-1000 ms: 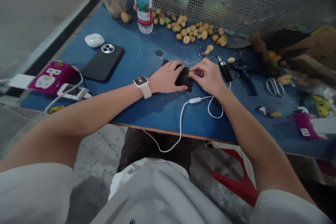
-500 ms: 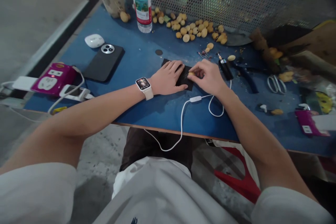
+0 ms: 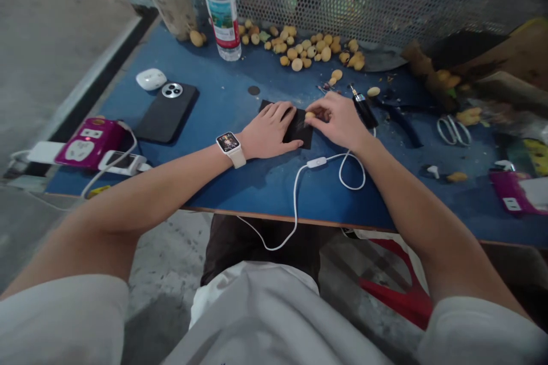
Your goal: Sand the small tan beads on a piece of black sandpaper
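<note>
My left hand (image 3: 269, 129) lies flat on a black sheet (image 3: 298, 130) on the blue table (image 3: 240, 182), fingers stretched out and pressing it down. A white smartwatch (image 3: 228, 144) is on that wrist. My right hand (image 3: 338, 120) is closed in a pinch on a small yellowish bead (image 3: 309, 116), holding it against the black sheet's upper right part. A black pen-like tool (image 3: 363, 108) lies just right of that hand. A white cable (image 3: 319, 164) curls below my right wrist.
A pile of yellowish beads (image 3: 308, 48) and a water bottle (image 3: 219, 5) stand at the back by a metal mesh. A black phone (image 3: 168, 110), white earbud case (image 3: 150, 78) and magenta power strip (image 3: 85, 141) are left. Scissors (image 3: 452, 129) lie right.
The view has shifted slightly, so the table sits a little lower and further left in the picture. Both hands stay on the black sheet, the right one still pinching the bead.
</note>
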A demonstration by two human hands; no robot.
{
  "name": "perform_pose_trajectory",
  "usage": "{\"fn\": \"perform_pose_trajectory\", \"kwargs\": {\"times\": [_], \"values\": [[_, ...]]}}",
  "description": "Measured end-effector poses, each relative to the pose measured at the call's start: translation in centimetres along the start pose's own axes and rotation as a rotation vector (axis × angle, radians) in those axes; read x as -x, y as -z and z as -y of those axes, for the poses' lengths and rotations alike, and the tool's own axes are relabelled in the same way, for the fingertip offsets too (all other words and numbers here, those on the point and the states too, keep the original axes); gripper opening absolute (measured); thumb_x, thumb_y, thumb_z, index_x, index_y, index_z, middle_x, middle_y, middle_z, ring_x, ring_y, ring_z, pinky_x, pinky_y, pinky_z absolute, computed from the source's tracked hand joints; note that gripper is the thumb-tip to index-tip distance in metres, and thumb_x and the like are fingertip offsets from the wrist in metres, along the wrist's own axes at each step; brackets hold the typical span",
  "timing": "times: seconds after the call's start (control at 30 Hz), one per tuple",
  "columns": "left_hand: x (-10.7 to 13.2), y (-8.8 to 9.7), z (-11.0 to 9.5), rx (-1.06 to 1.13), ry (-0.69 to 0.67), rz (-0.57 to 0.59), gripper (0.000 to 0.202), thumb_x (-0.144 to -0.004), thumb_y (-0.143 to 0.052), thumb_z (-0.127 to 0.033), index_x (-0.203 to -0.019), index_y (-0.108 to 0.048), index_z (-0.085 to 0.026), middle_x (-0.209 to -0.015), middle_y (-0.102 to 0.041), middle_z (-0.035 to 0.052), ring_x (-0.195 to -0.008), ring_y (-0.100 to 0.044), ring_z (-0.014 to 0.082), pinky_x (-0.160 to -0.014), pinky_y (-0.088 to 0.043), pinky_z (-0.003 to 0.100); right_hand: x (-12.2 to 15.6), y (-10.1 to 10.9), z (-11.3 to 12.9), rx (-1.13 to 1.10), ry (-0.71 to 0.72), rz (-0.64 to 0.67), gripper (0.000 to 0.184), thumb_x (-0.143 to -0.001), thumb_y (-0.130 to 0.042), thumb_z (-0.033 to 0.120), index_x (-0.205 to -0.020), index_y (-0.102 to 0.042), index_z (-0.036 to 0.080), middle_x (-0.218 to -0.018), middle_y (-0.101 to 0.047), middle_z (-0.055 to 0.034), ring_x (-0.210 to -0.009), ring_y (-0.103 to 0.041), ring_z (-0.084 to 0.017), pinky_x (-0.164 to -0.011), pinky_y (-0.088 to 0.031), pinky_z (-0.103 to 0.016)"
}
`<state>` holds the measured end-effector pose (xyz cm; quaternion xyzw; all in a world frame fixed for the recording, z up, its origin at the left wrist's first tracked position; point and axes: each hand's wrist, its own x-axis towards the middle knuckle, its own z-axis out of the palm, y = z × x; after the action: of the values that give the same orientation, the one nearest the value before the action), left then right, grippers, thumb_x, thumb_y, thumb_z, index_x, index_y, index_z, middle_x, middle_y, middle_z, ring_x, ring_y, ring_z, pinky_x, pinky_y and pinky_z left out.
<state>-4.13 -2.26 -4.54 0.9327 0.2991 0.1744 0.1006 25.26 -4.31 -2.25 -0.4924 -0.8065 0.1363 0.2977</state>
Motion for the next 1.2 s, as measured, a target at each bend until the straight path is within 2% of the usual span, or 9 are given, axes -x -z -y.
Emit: {"fn": "perform_pose_trajectory", "kwargs": {"times": [0.1,0.23,0.43,0.6,0.8,0.97,1.13,1.2], "values": [[0.1,0.2,0.0,-0.004,0.002,0.004,0.1,-0.12,-0.068,-0.078,-0.188,-0.061,-0.005,-0.193,-0.06,0.0367,-0.18,-0.058,0.0603,-0.154,-0.043,0.083,-0.3,0.0,0.0,0.003,-0.003,-0.013,0.019,-0.111,-0.094,0.046,-0.12,-0.094,0.03,-0.118,-0.08,-0.0117,-0.1,-0.079,-0.035,-0.099,-0.073,-0.061],[0.2,0.3,0.0,0.007,0.003,0.017,0.1,-0.121,-0.066,-0.08,-0.189,-0.061,-0.007,-0.194,-0.06,0.0355,-0.181,-0.058,0.0606,-0.153,-0.044,0.084,0.2,0.3,0.4,-0.014,0.005,0.085,0.019,-0.107,-0.099,0.043,-0.119,-0.095,0.03,-0.113,-0.08,-0.0094,-0.097,-0.078,-0.032,-0.098,-0.072,-0.057],[0.2,0.3,0.0,-0.012,0.013,0.023,0.103,-0.12,-0.068,-0.08,-0.188,-0.06,-0.004,-0.193,-0.06,0.0372,-0.18,-0.058,0.0613,-0.154,-0.043,0.082,0.0,0.3,0.1,-0.013,-0.044,0.0,0.018,-0.11,-0.095,0.043,-0.122,-0.094,0.029,-0.126,-0.083,-0.0133,-0.109,-0.081,-0.037,-0.104,-0.071,-0.062],[0.3,0.4,0.4,-0.008,-0.004,0.032,0.104,-0.121,-0.062,-0.085,-0.188,-0.061,-0.006,-0.192,-0.061,0.036,-0.18,-0.058,0.0593,-0.154,-0.045,0.081,-0.1,0.6,0.3,-0.078,0.003,0.144,0.021,-0.103,-0.102,0.047,-0.115,-0.095,0.031,-0.112,-0.084,-0.0098,-0.099,-0.079,-0.034,-0.096,-0.07,-0.058],[0.3,0.2,0.4,-0.002,-0.01,0.007,0.102,-0.121,-0.062,-0.083,-0.187,-0.062,-0.007,-0.193,-0.061,0.0357,-0.18,-0.059,0.059,-0.154,-0.044,0.081,-0.6,0.7,-0.5,-0.062,-0.019,-0.01,0.023,-0.108,-0.1,0.052,-0.115,-0.094,0.032,-0.114,-0.082,-0.0113,-0.098,-0.079,-0.035,-0.094,-0.071,-0.06],[0.3,0.4,0.3,0.0,0.002,0.04,0.105,-0.12,-0.061,-0.084,-0.186,-0.061,-0.003,-0.193,-0.06,0.0385,-0.181,-0.057,0.0607,-0.153,-0.045,0.084,-0.1,0.9,-0.2,-0.115,0.03,0.16,0.018,-0.1,-0.105,0.043,-0.109,-0.095,0.03,-0.105,-0.082,-0.0071,-0.087,-0.076,-0.029,-0.09,-0.069,-0.053],[0.3,0.4,0.3,-0.016,-0.008,0.028,0.102,-0.121,-0.061,-0.083,-0.187,-0.062,-0.004,-0.192,-0.061,0.0373,-0.182,-0.058,0.0581,-0.155,-0.044,0.08,-1.2,0.7,-0.9,-0.091,-0.022,0.008,0.019,-0.105,-0.1,0.045,-0.111,-0.094,0.028,-0.112,-0.083,-0.01,-0.091,-0.076,-0.03,-0.091,-0.069,-0.053],[0.3,0.4,0.3,-0.021,-0.002,0.035,0.105,-0.121,-0.061,-0.083,-0.187,-0.061,-0.001,-0.192,-0.06,0.0393,-0.182,-0.058,0.0593,-0.155,-0.044,0.081,-1.2,0.9,-0.9,-0.123,-0.011,0.055,0.024,-0.103,-0.102,0.05,-0.11,-0.094,0.029,-0.107,-0.082,-0.0091,-0.09,-0.075,-0.03,-0.088,-0.068,-0.051]]}}
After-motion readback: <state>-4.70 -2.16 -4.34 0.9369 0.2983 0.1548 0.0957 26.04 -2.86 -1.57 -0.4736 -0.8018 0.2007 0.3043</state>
